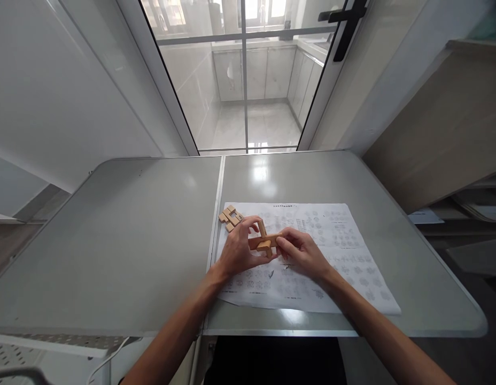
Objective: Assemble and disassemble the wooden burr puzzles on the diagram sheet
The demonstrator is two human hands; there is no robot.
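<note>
Between my two hands, just above a printed sheet, is a small cluster of interlocking wooden puzzle pieces (264, 245), crossed over one another with one bar sticking up. My left hand (240, 247) curls around the cluster from the left, thumb below and fingers above. From the right, my right hand (303, 250) pinches the end of a bar between thumb and fingers. Beyond my left hand lie more notched wooden pieces (231, 218) on the sheet's far left corner, one with a dark mark. Parts of the cluster are hidden by my fingers.
The large white sheet (352, 267) carries rows of printed diagrams and lies on a grey folding table (152, 230). A metal seam (217, 214) runs just left of the sheet. A glass door (248, 80) stands behind the table, and shelving (452, 128) is at the right.
</note>
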